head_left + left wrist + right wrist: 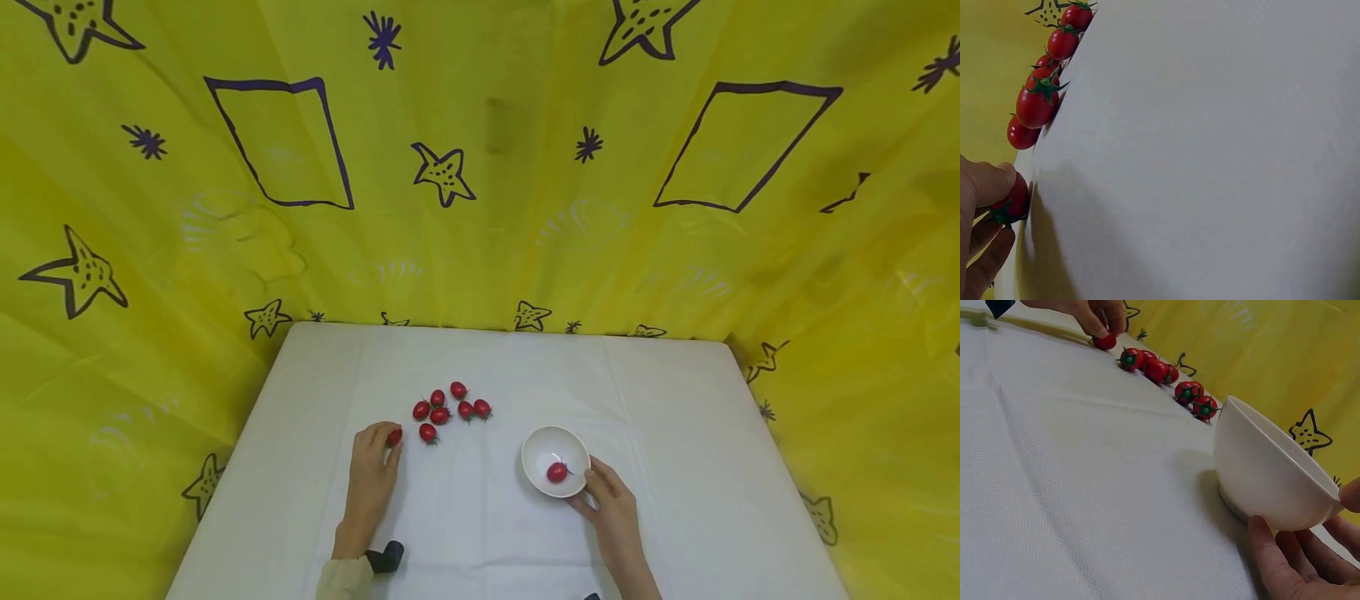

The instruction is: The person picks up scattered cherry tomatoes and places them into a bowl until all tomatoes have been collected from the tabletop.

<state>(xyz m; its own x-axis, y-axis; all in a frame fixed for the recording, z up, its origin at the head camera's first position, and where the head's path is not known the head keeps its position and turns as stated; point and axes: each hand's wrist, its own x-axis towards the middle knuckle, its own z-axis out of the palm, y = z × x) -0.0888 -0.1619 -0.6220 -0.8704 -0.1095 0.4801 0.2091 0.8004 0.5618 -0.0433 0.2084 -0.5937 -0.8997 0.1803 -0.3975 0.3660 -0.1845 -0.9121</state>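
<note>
My left hand (pixel 372 467) pinches a cherry tomato (pixel 1017 199) between thumb and fingers, low over the white cloth at the left. Several more red cherry tomatoes (pixel 439 415) with green stems lie loosely grouped just beyond and to the right of that hand. At the right stands a small white bowl (pixel 1260 465). My right hand (pixel 617 508) grips it from its right side, with a finger or thumb at the rim and other fingers low against the outer wall. One cherry tomato (pixel 557 472) lies inside the bowl, as the head view shows.
A white cloth (pixel 480 517) with faint creases covers the table. Yellow curtains (pixel 480 250) with drawn stars and shapes hang behind the table and along both sides. A dark object (pixel 386 557) is at my left wrist, by the sleeve (pixel 345 579).
</note>
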